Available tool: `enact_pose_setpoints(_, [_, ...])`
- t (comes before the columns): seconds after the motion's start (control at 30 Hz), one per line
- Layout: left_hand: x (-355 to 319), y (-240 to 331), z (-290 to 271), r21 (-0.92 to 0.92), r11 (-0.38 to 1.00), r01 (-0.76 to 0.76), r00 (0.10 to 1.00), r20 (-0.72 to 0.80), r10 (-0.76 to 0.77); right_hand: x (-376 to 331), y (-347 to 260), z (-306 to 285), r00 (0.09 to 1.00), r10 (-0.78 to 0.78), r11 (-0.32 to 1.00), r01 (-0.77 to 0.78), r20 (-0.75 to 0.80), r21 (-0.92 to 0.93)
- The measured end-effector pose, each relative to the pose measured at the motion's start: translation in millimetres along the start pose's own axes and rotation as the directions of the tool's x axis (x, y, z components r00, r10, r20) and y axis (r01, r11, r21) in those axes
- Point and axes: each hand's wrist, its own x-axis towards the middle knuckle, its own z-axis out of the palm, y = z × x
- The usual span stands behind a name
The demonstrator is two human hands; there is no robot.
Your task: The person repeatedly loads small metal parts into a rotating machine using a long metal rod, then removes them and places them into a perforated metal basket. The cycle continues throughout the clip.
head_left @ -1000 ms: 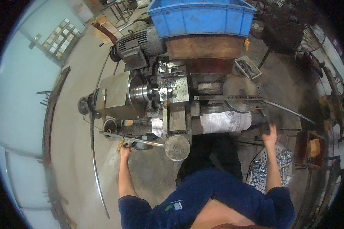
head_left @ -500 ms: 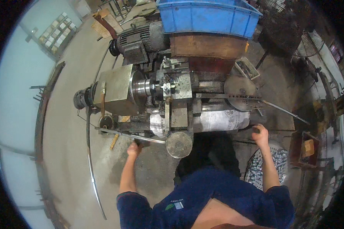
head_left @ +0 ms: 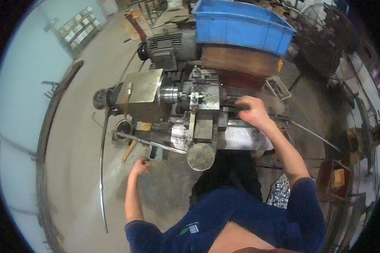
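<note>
A small metal-turning lathe stands before me, with a bright chuck (head_left: 169,95) at its headstock and a tool carriage (head_left: 207,96) beside it. My right hand (head_left: 253,111) reaches over the bed just right of the carriage, its fingers bent around something dark that I cannot make out. Lower left, my left hand (head_left: 140,167) hovers with fingers curled together; any small piece in them is too small to name. Just above that hand sits a small grey tray (head_left: 157,152). Between my hands is a round metal handwheel disc (head_left: 200,157) with a long rod handle (head_left: 156,143).
A blue crate (head_left: 242,27) rests on a wooden box (head_left: 240,59) behind the lathe, near an electric motor (head_left: 171,48). Shiny metal parts (head_left: 279,193) lie in a container by my right side. A long rod (head_left: 102,185) hangs down at the left.
My right hand has moved from the lathe's lower right side up and left over the bed. My left hand has drawn back from the small tray. The view has shifted slightly.
</note>
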Motion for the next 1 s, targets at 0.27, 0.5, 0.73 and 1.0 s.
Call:
enact_pose_setpoints(0.27, [-119.8,11.3,-160.7,0.172,0.983,-0.07,0.547,-0.817,0.182,123.7,-65.5,119.9,0.931,-0.171,0.904,0.279,0.323,-0.325])
enact_pose_setpoints(0.5, [-128.2,-27.6,-100.2,0.094,0.878,0.469,0.472,-0.867,-0.159,134.4,-80.3,136.2,0.88,0.022,0.849,0.234,0.474,-0.475])
enact_pose_setpoints(0.73, [-144.6,-1.2,-68.6,0.018,0.88,0.474,0.415,-0.886,-0.205,134.4,-87.7,140.6,0.879,-0.012,0.859,0.253,0.477,-0.446])
enact_pose_setpoints(1.0, [-148.9,45.0,-15.6,0.127,0.872,0.472,0.456,-0.882,-0.118,133.6,-74.7,147.3,0.911,-0.004,0.846,0.223,0.412,-0.484])
